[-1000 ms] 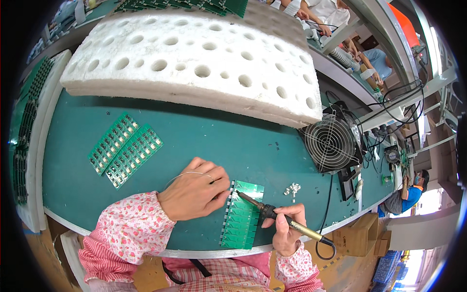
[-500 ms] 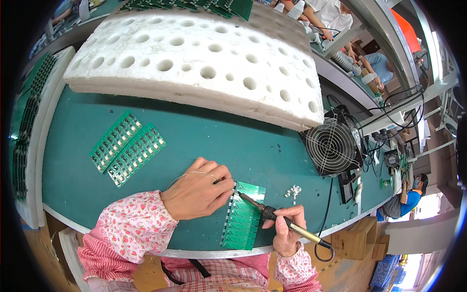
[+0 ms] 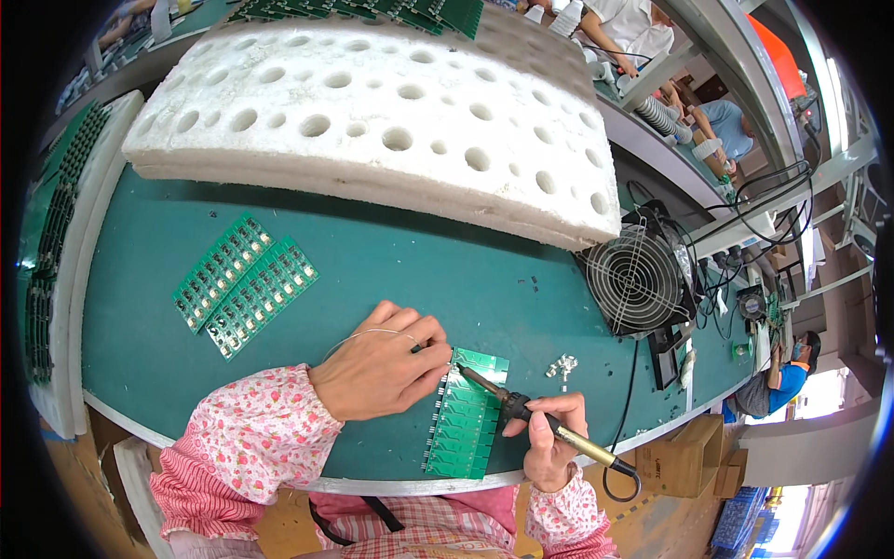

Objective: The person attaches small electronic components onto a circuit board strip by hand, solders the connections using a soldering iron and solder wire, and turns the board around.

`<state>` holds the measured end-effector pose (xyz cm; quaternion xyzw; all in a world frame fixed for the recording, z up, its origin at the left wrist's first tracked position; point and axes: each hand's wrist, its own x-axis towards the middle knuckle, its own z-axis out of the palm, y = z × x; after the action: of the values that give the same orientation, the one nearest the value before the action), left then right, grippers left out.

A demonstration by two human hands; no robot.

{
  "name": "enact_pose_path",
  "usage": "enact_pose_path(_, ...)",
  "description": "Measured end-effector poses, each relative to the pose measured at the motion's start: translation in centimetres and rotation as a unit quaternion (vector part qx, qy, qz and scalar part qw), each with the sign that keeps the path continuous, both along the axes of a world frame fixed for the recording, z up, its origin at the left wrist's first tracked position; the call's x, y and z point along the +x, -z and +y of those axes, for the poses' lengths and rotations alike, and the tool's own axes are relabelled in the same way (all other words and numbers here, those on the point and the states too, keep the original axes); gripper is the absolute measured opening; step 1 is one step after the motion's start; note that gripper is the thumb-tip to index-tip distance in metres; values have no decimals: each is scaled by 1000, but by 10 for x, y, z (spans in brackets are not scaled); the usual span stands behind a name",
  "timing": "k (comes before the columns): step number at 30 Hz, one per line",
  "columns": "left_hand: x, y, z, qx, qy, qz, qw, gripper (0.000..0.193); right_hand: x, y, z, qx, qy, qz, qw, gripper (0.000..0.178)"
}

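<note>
A green circuit board panel (image 3: 463, 419) lies on the bench before me, with a row of metal pins along its left edge. My right hand (image 3: 553, 436) grips a soldering iron (image 3: 510, 404) with a dark collar and brass-coloured handle. Its tip is at the board's upper left part. Closed, my left hand (image 3: 386, 363) rests at the board's upper left edge, close to the iron tip. A thin solder wire (image 3: 358, 334) arcs over its back and runs in among the fingers; the fingertips are mostly hidden.
Two populated green boards (image 3: 244, 284) lie at left. A white foam block (image 3: 363, 121) with holes spans the back. A black fan (image 3: 636, 279) stands at right, near small white parts (image 3: 562, 367). More boards (image 3: 65, 205) line the left edge. Other people work farther off.
My hands, the soldering iron and the board stay almost in place; the iron tip has shifted only very slightly.
</note>
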<state>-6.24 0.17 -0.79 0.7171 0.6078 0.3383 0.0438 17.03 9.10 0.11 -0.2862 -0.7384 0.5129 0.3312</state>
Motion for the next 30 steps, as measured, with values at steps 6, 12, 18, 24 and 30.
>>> enact_pose_path(6,1,0,1,-6,0,9,1000,10,0,0,1,1,-12,-12,1000,21)
enact_pose_path(12,1,0,1,-9,-3,11,1000,9,0,1,3,11,-20,-19,1000,21)
enact_pose_path(18,3,-2,2,-8,-7,10,1000,10,2,1,3,7,-10,19,1000,12)
enact_pose_path(24,4,-6,-7,-10,-21,-15,1000,11,3,2,-3,3,13,46,999,14)
enact_pose_path(30,6,-5,-12,-18,-15,-10,1000,11,12,9,-4,-17,49,79,996,15)
